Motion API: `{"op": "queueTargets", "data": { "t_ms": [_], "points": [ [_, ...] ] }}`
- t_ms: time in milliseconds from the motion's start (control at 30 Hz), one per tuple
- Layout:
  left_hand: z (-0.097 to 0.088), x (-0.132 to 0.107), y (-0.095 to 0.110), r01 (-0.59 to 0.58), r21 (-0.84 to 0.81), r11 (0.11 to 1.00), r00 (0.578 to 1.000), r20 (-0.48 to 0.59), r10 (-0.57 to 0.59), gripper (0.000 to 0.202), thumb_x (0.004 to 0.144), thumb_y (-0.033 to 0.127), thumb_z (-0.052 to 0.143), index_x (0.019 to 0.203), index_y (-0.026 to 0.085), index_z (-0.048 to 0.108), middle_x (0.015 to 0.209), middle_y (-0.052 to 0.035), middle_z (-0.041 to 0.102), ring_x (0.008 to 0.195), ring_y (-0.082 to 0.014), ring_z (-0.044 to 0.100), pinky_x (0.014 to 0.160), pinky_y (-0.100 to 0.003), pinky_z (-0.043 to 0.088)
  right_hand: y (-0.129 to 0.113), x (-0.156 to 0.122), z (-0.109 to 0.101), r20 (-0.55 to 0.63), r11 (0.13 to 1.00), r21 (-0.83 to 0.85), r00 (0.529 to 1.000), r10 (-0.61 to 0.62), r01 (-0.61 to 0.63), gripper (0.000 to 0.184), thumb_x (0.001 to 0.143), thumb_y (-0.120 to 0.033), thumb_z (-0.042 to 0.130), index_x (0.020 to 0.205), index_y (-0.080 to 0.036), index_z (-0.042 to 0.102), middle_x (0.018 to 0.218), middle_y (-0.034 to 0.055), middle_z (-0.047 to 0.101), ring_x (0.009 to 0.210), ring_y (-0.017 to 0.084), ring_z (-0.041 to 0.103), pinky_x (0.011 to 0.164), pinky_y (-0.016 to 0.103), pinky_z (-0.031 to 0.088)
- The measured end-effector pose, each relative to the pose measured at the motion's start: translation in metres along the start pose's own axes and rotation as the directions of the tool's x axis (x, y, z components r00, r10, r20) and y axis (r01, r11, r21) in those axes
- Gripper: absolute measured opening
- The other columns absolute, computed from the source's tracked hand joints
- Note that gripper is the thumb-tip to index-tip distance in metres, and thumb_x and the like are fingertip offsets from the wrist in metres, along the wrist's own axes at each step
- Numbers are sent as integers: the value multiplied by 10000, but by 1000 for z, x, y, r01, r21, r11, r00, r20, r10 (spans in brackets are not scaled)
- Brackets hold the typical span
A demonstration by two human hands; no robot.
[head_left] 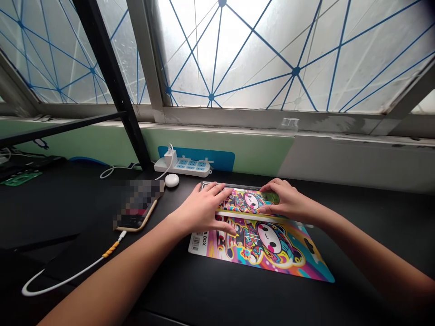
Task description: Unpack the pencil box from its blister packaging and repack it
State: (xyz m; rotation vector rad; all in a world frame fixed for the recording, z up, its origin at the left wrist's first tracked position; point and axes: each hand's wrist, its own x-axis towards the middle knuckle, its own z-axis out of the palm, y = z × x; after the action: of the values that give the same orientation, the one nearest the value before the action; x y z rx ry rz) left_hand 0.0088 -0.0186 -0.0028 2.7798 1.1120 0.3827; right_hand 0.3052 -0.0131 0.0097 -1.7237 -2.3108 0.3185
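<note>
A colourful pencil box [249,200] with a white cartoon face lies on a printed backing card [272,242], which carries a barcode and the letters "IL BOX". My left hand [205,206] rests over the box's left end, fingers spread across its top and thumb reaching down past its front edge. At the right end, my right hand [287,199] grips the box, its fingers at the far edge and the thumb at the near side. A green patch shows between that thumb and the fingers. Clear plastic is visible along the far edge.
Left of the card lies a phone [136,219], partly blurred, with a white charging cable [68,281] plugged in. A round white case [171,180] sits behind it, near a power strip [183,166] by the wall. A black slanted post [113,81] rises at left.
</note>
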Motion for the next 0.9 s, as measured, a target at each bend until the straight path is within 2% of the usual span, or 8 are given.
{"op": "queueTargets", "data": {
  "t_ms": [133,267,367,467,533,667,767,900],
  "points": [
    [-5,3,-9,101,-119,988,986,-119,-115,728,944,632,555,1521,212,411,1490,-129,547,1363,-304,510,1105,-477,416,1,-6,7,-86,999,38,996,19,-16,575,638,-634,771,1027,-233,635,1191,125,664,1144,365,607,957,522,498],
    [-5,6,-23,129,-186,974,957,-232,-172,653,879,493,732,1418,184,529,1337,-119,653,1190,-274,635,1009,-392,509,-1,-19,19,-293,998,49,955,-34,51,469,704,-531,797,999,-252,563,1268,124,669,1125,356,628,922,510,524],
    [-12,5,-22,20,-95,995,938,-342,-52,555,794,385,845,1266,191,626,1191,-94,686,1075,-263,662,941,-386,533,-12,-29,14,-475,961,-60,839,-265,269,183,883,-383,684,869,-264,547,1136,94,719,1042,308,660,933,505,511],
    [-28,-4,-7,-81,85,993,853,-509,113,355,848,345,801,1147,209,665,1105,-83,669,1035,-258,629,926,-415,524,-25,-46,-4,-602,905,-145,690,-401,400,41,941,-274,634,926,-279,597,1068,75,716,985,274,676,897,470,533],
    [-38,-18,8,-118,142,983,786,-592,180,295,902,354,742,1146,211,656,1099,-91,656,1032,-256,606,923,-416,527,-32,-68,-13,-651,903,-184,641,-408,388,244,915,-255,685,1142,-312,616,1087,69,698,987,278,674,874,451,552],
    [-31,-59,40,-148,241,959,735,-622,270,259,940,148,643,1186,223,611,1066,-89,657,990,-246,585,917,-424,521,-33,-128,-1,-560,872,-291,669,-489,394,604,905,-170,673,1456,-358,514,1131,58,701,976,277,679,855,402,568],
    [-3,-86,57,-148,209,967,753,-610,247,296,924,65,606,1165,237,605,1027,-69,679,959,-230,594,941,-428,515,-29,-161,25,-452,832,-330,699,-554,446,689,931,-85,569,1565,-282,387,1155,61,722,1029,264,683,933,375,559],
    [31,-105,66,16,-24,1000,817,-575,-27,335,888,44,587,1143,262,598,1183,-88,667,1084,-261,617,930,-436,541,-33,-165,47,-401,835,-311,734,-548,454,684,924,-35,560,1547,-265,399,1154,56,726,1036,238,683,964,372,549]
  ]
}}
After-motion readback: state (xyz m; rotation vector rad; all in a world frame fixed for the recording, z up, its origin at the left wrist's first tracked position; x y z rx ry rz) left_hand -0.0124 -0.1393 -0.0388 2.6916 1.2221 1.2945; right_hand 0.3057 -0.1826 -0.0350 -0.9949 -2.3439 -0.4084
